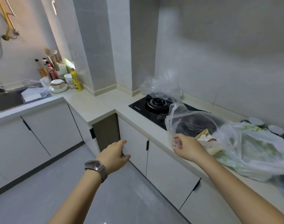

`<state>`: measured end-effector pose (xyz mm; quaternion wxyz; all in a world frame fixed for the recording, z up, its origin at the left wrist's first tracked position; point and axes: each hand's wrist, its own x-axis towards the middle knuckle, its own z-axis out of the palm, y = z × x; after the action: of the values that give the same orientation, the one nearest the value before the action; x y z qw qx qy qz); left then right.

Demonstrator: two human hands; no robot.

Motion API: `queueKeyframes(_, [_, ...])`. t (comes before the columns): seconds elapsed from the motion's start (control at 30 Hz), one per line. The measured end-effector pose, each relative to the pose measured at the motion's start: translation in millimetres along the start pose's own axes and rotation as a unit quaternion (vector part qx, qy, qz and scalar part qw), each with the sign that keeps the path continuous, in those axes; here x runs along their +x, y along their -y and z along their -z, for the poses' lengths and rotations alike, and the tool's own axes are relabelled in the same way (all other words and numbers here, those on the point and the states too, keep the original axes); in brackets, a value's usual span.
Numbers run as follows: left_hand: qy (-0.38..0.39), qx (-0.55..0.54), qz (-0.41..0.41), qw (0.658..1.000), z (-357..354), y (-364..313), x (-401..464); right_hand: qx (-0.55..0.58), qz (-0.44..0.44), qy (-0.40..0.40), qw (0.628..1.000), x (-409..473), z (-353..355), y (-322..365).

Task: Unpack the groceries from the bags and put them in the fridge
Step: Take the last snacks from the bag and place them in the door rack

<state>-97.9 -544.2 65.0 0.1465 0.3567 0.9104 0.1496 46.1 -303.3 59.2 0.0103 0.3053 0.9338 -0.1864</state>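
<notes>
Grey floor tiles (41,196) fill the foreground of this narrow L-shaped kitchen, and both of the person's bare forearms stretch forward over them.

Nearest, the left arm carries a silver wristwatch with a mesh band (96,167). The left hand (116,153) hangs in the air in front of the white lower cabinet doors (134,143), palm turned sideways, fingers loosely spread with a wide gap between thumb and fingers, holding nothing.

The right arm reaches further to the right, up to the edge of the pale stone countertop (97,102). The right hand (188,148) pinches the near rim of a clear thin plastic bag (183,120) that stands open there, thumb and fingers closed on the film. Inside that bag a tan printed food packet (204,136) shows through. Just beside it on the right lies a white plastic shopping bag with green lettering (254,146), slumped on the counter with leafy green contents dimly visible.

Behind the bags sits a black glass gas hob (154,105), and another crumpled clear bag (162,84) rests against the wall beyond it.

Far left, a yellow squeeze bottle (76,80), stacked white bowls (58,84) and dark sauce bottles (49,70) crowd the corner beside the sink (7,99).
</notes>
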Motion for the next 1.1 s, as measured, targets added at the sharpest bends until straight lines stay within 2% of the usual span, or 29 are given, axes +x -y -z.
queueKeyframes(0.23, [0.052, -0.013, -0.08, 0.995, -28.6, -36.8, 75.5, 0.033, -0.079, -0.009, 0.996, 31.3, 0.9, -53.9])
queueKeyframes(0.43, [0.115, 0.006, -0.173, 0.978, -36.4, -62.3, 146.5, 0.077, -0.142, -0.011, 0.987, 57.4, -4.2, -79.8])
queueKeyframes(0.53, [0.138, 0.018, -0.206, 0.969, -36.8, -78.4, 182.9, 0.103, -0.19, -0.024, 0.976, 68.0, -3.2, -88.5])
queueKeyframes(0.8, [0.178, -0.049, -0.307, 0.934, -61.3, -132.2, 241.1, 0.186, -0.287, -0.084, 0.936, 72.6, -13.2, -104.0])
queueKeyframes(0.93, [0.212, -0.077, -0.33, 0.916, -78.8, -154.1, 257.2, 0.214, -0.315, -0.108, 0.918, 71.5, -22.7, -119.2])
queueKeyframes(1.1, [0.231, -0.091, -0.321, 0.914, -101.4, -179.4, 281.8, 0.252, -0.322, -0.143, 0.901, 94.4, -19.4, -146.5])
